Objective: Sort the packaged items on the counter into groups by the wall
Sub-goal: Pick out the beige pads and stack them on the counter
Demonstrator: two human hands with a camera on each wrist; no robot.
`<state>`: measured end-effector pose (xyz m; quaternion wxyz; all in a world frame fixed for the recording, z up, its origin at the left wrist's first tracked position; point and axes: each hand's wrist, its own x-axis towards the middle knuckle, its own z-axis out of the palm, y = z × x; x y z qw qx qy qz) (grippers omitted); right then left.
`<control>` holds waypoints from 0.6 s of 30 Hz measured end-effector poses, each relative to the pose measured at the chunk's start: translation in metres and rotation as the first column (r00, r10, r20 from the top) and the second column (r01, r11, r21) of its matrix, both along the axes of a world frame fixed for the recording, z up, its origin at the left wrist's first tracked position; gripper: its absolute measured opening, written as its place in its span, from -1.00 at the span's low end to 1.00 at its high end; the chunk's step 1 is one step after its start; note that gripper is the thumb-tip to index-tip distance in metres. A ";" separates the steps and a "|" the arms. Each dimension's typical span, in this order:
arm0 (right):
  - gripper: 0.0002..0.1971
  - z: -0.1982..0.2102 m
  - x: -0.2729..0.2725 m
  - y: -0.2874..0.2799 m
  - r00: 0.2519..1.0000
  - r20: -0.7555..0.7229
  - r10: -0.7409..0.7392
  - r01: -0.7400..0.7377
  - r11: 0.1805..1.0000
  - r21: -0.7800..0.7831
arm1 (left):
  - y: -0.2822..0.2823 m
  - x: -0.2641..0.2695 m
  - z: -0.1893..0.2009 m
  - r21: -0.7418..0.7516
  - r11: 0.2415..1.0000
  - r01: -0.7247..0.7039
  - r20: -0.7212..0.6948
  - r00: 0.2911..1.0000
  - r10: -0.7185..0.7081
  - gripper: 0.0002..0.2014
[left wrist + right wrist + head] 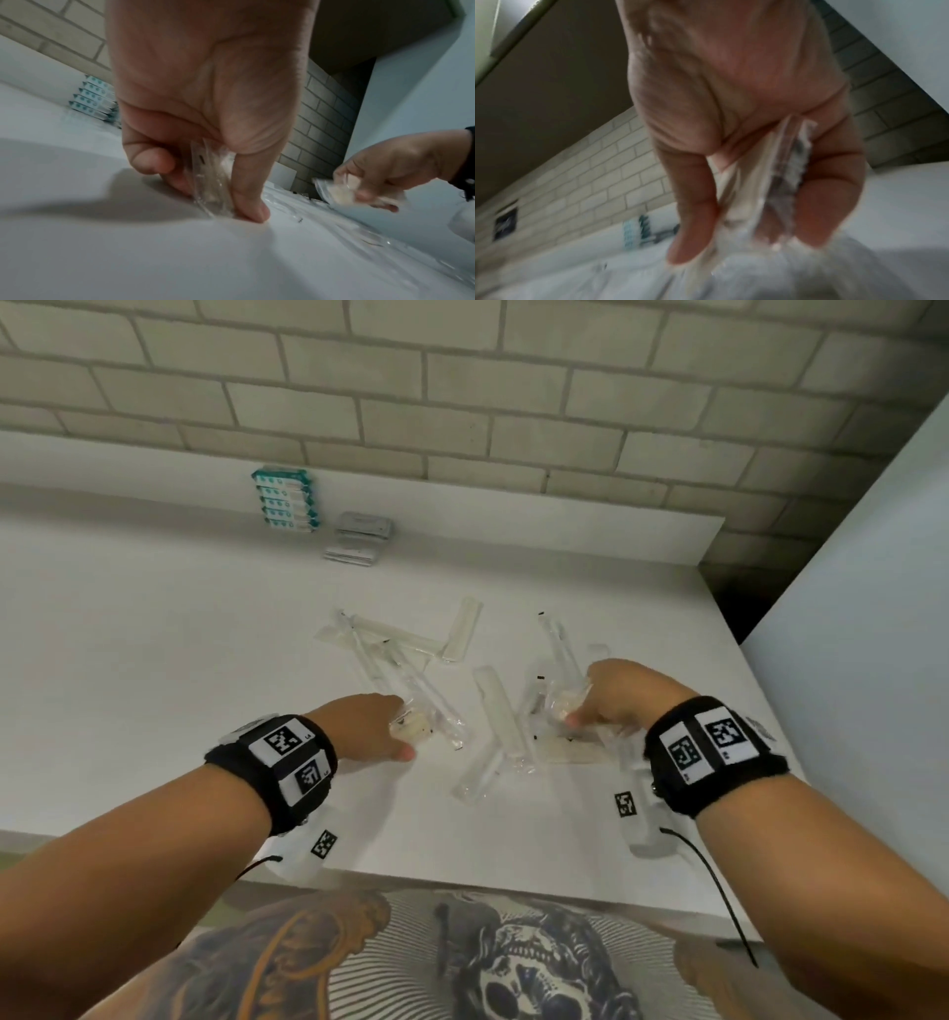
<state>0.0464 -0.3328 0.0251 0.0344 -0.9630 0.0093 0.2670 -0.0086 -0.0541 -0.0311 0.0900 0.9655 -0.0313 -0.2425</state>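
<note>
While two groups already sit by the wall, the teal-striped packets [286,500] and the grey packets [359,537] just beside them, most clear-wrapped items [411,660] lie loose mid-counter [154,634], so I'd say under half done. Left hand [367,729] pinches a clear sachet [213,178] between thumb and curled fingers, fingertips touching the counter. Right hand [624,693] has fingers closed round a cream-filled sachet [562,703], lifted just above the pile.
</note>
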 end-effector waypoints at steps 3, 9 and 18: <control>-0.29 -0.020 -0.017 -0.004 0.996 -0.046 0.071 -0.071 0.997 -0.001 | -0.009 0.004 -0.002 -0.012 1.000 0.020 0.022 1.000 -0.020 -0.33; -0.31 -0.037 -0.018 0.001 0.961 0.004 0.275 -0.275 0.961 -0.017 | -0.009 0.009 -0.006 -0.092 0.996 0.004 0.014 1.000 -0.003 -0.35; -0.42 0.011 -0.004 0.032 0.974 0.136 0.181 -0.206 0.958 0.198 | 0.022 0.008 0.020 -0.736 0.612 -0.291 -0.127 0.946 0.297 -0.62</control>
